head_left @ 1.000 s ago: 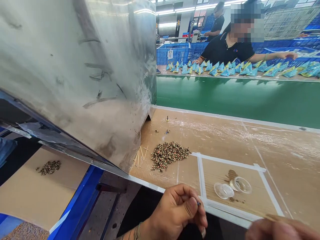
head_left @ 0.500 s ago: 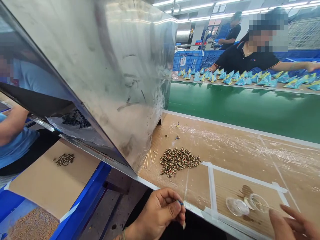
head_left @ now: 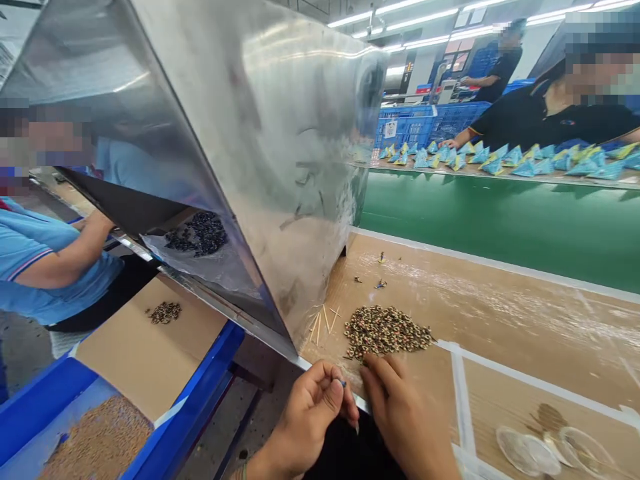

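My left hand is closed at the table's front edge, with thumb and forefinger pinching a small blue piece. Most of that piece is hidden by the fingers. My right hand lies just to the right, palm down, its fingers bent and bunched at the front of a pile of small dark-and-cream ring-like pieces. Whatever its fingertips hold is hidden. Several thin wooden sticks lie left of the pile. Behind it are a few loose small pieces.
A large metal housing stands at left. Clear plastic cups sit at lower right inside white tape. Beyond runs a green belt, with blue-yellow packets and a person behind. Another person works at left by a blue bin.
My right hand has moved left from beside the plastic cups to the pile's front edge. The left hand still pinches the blue piece. The view has turned left.
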Tool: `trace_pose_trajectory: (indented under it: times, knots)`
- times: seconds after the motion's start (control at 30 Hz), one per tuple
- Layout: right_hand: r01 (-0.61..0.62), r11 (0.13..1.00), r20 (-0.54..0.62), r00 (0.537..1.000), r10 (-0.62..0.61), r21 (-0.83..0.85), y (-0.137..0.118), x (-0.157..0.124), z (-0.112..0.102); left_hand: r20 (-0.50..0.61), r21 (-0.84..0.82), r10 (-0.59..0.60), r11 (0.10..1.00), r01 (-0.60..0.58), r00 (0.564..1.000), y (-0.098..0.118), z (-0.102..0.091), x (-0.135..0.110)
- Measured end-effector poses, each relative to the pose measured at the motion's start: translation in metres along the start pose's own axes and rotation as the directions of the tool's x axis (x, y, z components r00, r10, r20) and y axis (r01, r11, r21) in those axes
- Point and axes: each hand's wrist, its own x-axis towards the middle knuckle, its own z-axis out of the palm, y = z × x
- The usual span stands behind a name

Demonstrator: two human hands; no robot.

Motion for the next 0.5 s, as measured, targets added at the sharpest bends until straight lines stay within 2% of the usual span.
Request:
trace_pose_trajectory:
  times: [0.13,0.23,0.37,0.5]
  knots:
    - [0.028,0.997,0.058,0.998,-0.024,-0.068,0.006,0.006,0.000,-0.029,-0.038,-0.009,0.999,0.008,1.000,0.004,0.000,0.003]
    - [0.049,0.998,0.095,0.995,-0.045,-0.045,0.008,0.004,-0.004,-0.019,-0.065,-0.026,0.998,0.024,0.999,0.009,0.004,0.007]
    - [0.038,0.996,0.090,0.995,-0.045,0.082,0.013,-0.002,-0.011,0.018,-0.100,-0.053,0.993,0.055,0.998,0.013,0.010,0.012]
    - [0.051,0.953,0.047,0.997,-0.068,0.297,0.007,-0.015,-0.035,0.054,-0.128,-0.113,0.985,0.119,0.992,0.015,0.017,0.014]
